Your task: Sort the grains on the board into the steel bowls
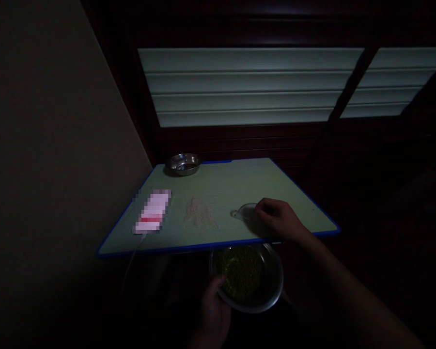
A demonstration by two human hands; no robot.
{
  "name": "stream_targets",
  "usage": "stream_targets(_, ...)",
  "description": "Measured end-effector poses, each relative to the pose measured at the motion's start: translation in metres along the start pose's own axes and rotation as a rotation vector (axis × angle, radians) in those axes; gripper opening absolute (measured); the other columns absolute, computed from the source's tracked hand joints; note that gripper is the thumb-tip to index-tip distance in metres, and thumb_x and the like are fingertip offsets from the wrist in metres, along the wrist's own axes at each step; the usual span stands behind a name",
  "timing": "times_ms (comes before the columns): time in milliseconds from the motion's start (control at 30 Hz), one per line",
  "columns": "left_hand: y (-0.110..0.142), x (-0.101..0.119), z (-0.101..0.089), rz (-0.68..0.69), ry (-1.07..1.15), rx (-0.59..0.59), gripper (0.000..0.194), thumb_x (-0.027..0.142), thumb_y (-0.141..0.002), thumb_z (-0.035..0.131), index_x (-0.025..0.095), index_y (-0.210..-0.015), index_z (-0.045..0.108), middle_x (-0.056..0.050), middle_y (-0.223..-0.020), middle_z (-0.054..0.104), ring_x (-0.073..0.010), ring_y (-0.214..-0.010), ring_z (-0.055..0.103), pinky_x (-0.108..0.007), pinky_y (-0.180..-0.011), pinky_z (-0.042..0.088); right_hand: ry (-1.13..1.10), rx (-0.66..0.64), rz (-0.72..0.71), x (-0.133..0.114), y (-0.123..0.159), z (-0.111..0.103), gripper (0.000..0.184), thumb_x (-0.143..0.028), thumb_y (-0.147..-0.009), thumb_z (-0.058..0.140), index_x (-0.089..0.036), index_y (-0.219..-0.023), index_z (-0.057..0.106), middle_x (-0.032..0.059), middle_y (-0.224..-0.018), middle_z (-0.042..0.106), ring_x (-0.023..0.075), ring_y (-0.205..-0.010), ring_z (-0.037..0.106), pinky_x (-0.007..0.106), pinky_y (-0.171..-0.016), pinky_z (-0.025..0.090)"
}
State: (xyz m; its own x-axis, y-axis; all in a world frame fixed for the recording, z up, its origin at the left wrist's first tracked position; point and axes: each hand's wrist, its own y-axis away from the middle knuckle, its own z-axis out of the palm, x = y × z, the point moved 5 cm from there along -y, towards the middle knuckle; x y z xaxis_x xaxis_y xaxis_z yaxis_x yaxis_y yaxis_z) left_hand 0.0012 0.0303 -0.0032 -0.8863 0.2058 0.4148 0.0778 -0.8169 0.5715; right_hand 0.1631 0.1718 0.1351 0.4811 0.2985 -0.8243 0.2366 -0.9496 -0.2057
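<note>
My left hand (212,315) grips the near left rim of a steel bowl (272,286) filled with small green grains (242,271), held just below the front edge of the table (240,179). Resting on the table near its front right, my right hand (279,218) has its fingers curled on a small pale object (244,212) that I cannot make out. A pale heap of grains (199,213) lies on the table to the left of that hand.
An empty steel bowl (183,164) stands at the table's far left corner. A blurred pink and white flat thing (152,211) lies at the left, a thin cable trailing off the edge. A wall is on the left, dark shuttered windows behind.
</note>
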Motion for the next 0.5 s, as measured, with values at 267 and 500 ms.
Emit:
stream_targets(267, -0.003, -0.001, -0.002, 0.021, -0.02, -0.002, 0.042, 0.021, -0.067, 0.066, 0.014, -0.107, 0.073, -0.009, -0.089, 0.077, -0.0305, -0.096, 0.07, -0.049, -0.099, 0.046, 0.309, 0.065, 0.087, 0.007, 0.005, 0.001, 0.015, -0.027, -0.074, 0.054, -0.018, -0.067, 0.063, 0.0031, -0.063, 0.065, 0.0151, -0.058, 0.056, 0.025, -0.054, 0.035)
stream_targets(500, -0.001, -0.001, -0.004, 0.014, -0.025, 0.008, 0.036, 0.022, -0.068, 0.065, 0.015, -0.102, 0.074, -0.008, -0.087, 0.078, -0.0294, -0.095, 0.07, -0.049, -0.102, 0.044, 0.326, 0.064, 0.122, 0.001, 0.007, 0.014, 0.014, -0.027, -0.073, 0.055, -0.018, -0.066, 0.063, 0.0036, -0.064, 0.067, 0.0147, -0.059, 0.057, 0.025, -0.054, 0.035)
